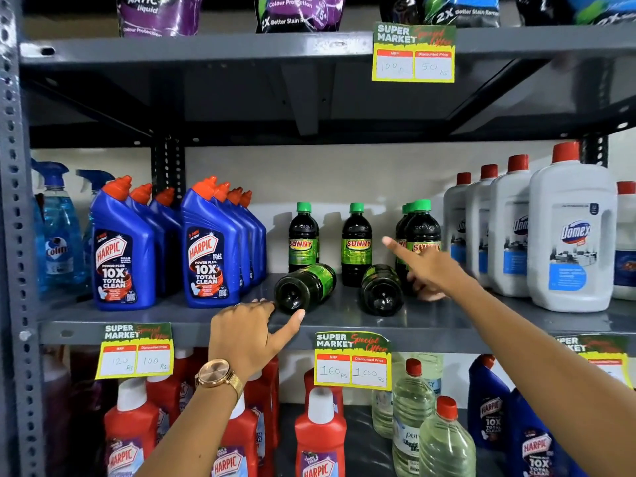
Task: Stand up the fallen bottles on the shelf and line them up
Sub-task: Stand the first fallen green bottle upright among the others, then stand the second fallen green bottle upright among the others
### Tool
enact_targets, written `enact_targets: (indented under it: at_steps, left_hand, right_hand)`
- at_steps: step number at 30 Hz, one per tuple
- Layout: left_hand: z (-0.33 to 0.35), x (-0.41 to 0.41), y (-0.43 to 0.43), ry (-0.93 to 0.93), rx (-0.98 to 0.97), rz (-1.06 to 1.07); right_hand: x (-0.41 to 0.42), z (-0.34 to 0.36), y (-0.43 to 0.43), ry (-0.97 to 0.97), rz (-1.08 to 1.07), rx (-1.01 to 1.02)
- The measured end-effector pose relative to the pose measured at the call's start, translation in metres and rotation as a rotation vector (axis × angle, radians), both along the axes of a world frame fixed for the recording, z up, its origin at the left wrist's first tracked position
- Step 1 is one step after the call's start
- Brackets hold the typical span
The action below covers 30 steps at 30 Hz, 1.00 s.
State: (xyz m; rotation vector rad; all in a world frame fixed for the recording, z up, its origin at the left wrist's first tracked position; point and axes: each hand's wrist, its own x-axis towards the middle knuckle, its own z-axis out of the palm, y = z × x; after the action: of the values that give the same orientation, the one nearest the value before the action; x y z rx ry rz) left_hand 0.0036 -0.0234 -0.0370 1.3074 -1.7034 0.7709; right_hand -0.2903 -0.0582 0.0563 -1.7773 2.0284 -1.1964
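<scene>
Two dark bottles with green labels lie on their sides on the middle shelf (pixel 206 325), bases toward me: the left fallen bottle (pixel 304 287) and the right fallen bottle (pixel 381 290). Behind them stand upright Sunny bottles with green caps (pixel 303 237) (pixel 356 242), and a pair at the right (pixel 421 228). My left hand (pixel 247 333) rests at the shelf edge, thumb touching the base of the left fallen bottle, fingers curled beside it. My right hand (pixel 425 266) reaches in beside the right-hand upright pair, index finger stretched out, holding nothing I can see.
Blue Harpic bottles (pixel 210 249) stand in rows to the left, with blue spray bottles (pixel 58 232) beyond. Large white Domex bottles (pixel 571 232) stand at the right. Price tags (pixel 352 361) hang from the shelf edges. Red bottles and clear bottles fill the shelf below.
</scene>
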Motion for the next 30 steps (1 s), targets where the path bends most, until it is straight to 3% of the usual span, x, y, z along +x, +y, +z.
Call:
enact_targets:
  at_steps: [3,6,10,13,16,18,26,30]
  left_hand:
    - [0.000,0.001,0.001,0.000,0.003,0.000]
    - [0.000,0.003,0.001,-0.011,0.017,-0.007]
    - [0.001,0.003,0.001,-0.019,0.028,-0.024]
    - [0.000,0.003,0.000,-0.034,0.016,-0.015]
    - [-0.001,0.004,-0.002,-0.030,0.007,-0.009]
    - [0.000,0.004,-0.002,-0.028,0.007,-0.004]
    - [-0.001,0.003,-0.005,-0.021,-0.002,0.006]
    - [-0.001,0.003,-0.004,-0.024,-0.030,0.001]
  right_hand:
    - [0.027,0.016,-0.004,-0.058,0.061,0.478]
    - [0.038,0.018,-0.014,-0.039,0.037,0.599]
    - [0.039,0.004,-0.011,-0.144,0.053,0.441]
    - [0.036,-0.009,-0.005,-0.241,0.049,0.161]
    - [0.042,-0.020,-0.004,-0.113,0.026,-0.154]
    - [0.051,-0.022,-0.003,-0.033,-0.003,-0.252]
    - [0.077,-0.027,-0.024,-0.023,-0.170,-0.188]
    - [0.075,-0.031,-0.033,-0.336,0.053,-0.165]
